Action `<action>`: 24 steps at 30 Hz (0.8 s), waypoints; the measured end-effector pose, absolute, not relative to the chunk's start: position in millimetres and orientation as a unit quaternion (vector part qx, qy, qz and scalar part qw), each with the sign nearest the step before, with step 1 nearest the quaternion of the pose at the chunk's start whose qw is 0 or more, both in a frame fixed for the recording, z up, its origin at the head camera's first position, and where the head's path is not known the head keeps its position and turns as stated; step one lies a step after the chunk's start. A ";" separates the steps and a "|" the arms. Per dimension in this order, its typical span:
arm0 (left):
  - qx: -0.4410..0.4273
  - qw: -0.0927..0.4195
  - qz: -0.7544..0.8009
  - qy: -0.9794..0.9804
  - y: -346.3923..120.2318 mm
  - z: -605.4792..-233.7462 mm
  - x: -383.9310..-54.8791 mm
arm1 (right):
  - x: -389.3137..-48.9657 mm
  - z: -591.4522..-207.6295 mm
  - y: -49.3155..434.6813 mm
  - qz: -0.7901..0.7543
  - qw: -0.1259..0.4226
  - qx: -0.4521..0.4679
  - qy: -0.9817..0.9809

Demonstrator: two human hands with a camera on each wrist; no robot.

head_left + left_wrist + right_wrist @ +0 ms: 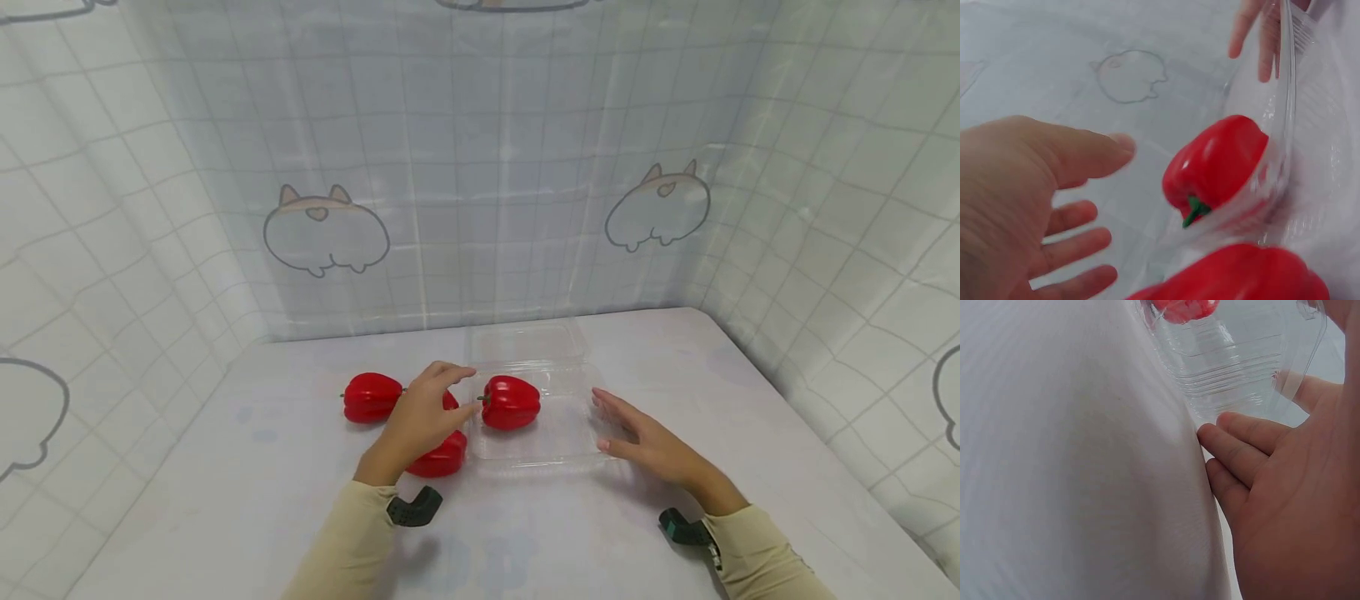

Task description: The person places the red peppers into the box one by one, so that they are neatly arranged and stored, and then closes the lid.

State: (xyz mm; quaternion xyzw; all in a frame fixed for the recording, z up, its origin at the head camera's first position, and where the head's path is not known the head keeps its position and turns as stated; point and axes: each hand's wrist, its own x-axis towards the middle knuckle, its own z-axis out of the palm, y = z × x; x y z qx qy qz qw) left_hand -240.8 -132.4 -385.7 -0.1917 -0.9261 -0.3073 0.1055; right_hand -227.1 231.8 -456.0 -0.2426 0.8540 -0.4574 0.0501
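A clear plastic clamshell box [555,433] lies with its lid [525,342] folded back behind it. One red bell pepper [512,403] lies in the box's left half, green stem toward the left. My left hand [427,408] is just left of that pepper, thumb and fingers spread with a gap between thumb and pepper in the left wrist view. Under and beside the left hand are more red bell peppers, one nearer [442,456] and one partly hidden [450,401]. My right hand [652,442] is at the box's right side, fingers extended, fingertips right at its wall [1229,381].
Another red bell pepper [371,398] lies farther left on the pale tabletop [247,483]. A patterned, grid-lined curtain [480,208] rises behind the table and along both sides. A dark wrist device [416,507] sits by each sleeve.
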 end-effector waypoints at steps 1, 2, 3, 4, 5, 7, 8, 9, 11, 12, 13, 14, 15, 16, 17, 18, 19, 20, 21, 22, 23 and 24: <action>-0.192 0.115 -0.313 -0.923 -135.8 -386.4 -238.9 | -227.2 -456.1 231.9 -0.456 0.049 -0.243 0.855; -0.192 0.124 -0.319 -0.920 -139.3 -387.0 -237.2 | -227.2 -456.2 232.2 -0.456 0.048 -0.243 0.855; -0.192 0.133 -0.326 -0.916 -143.0 -387.8 -235.5 | -227.3 -456.3 232.5 -0.454 0.047 -0.243 0.856; -0.191 0.139 -0.333 -0.913 -147.0 -388.4 -233.8 | -227.4 -456.4 232.8 -0.456 0.048 -0.241 0.855; -0.190 0.146 -0.340 -0.909 -151.0 -388.7 -231.9 | -227.7 -456.9 233.2 -0.454 0.047 -0.242 0.856; -0.185 0.154 -0.354 -0.904 -159.1 -390.1 -229.5 | -227.8 -457.6 234.2 -0.453 0.045 -0.245 0.856; -0.185 0.157 -0.360 -0.901 -162.8 -390.5 -228.5 | -227.9 -457.8 234.7 -0.451 0.044 -0.245 0.857; -0.184 0.159 -0.366 -0.898 -166.2 -390.7 -227.7 | -227.8 -457.9 235.0 -0.450 0.043 -0.246 0.858; -0.180 0.161 -0.371 -0.897 -172.5 -390.9 -226.9 | -227.8 -458.1 235.4 -0.448 0.040 -0.246 0.859; -0.178 0.159 -0.375 -0.896 -175.2 -391.1 -226.8 | -227.7 -458.0 235.6 -0.450 0.039 -0.246 0.858; -0.173 0.155 -0.380 -0.896 -177.4 -391.0 -226.6 | -227.7 -457.9 235.7 -0.450 0.038 -0.245 0.858; -0.167 0.150 -0.384 -0.896 -179.6 -391.4 -226.3 | -227.7 -458.0 235.9 -0.451 0.037 -0.246 0.857; -0.160 0.145 -0.388 -0.896 -181.9 -392.4 -226.2 | -228.0 -458.2 235.9 -0.451 0.037 -0.246 0.857; -0.152 0.137 -0.394 -0.896 -183.9 -393.4 -225.8 | -228.1 -458.4 236.1 -0.452 0.038 -0.246 0.857; -0.143 0.128 -0.401 -0.896 -186.0 -394.6 -225.1 | -228.3 -458.6 236.0 -0.452 0.038 -0.247 0.856; -0.134 0.119 -0.408 -0.895 -188.1 -396.2 -224.4 | -228.5 -458.8 236.0 -0.451 0.039 -0.247 0.857; -0.126 0.110 -0.415 -0.894 -190.2 -398.0 -223.7 | -228.5 -458.8 235.8 -0.450 0.040 -0.248 0.857; -0.119 0.101 -0.422 -0.893 -192.5 -400.2 -222.9 | -228.5 -458.9 235.5 -0.449 0.041 -0.248 0.857; -0.112 0.092 -0.428 -0.892 -194.9 -402.5 -222.0 | -228.4 -458.8 235.2 -0.448 0.042 -0.247 0.858; -0.105 0.084 -0.434 -0.891 -197.2 -404.7 -221.0 | -228.2 -458.6 234.9 -0.449 0.043 -0.247 0.858; -0.099 0.078 -0.439 -0.889 -199.6 -407.3 -220.4 | -228.2 -458.6 234.5 -0.449 0.044 -0.247 0.858; -0.095 0.072 -0.444 -0.888 -201.8 -409.9 -219.8 | -228.2 -458.5 234.3 -0.450 0.045 -0.247 0.857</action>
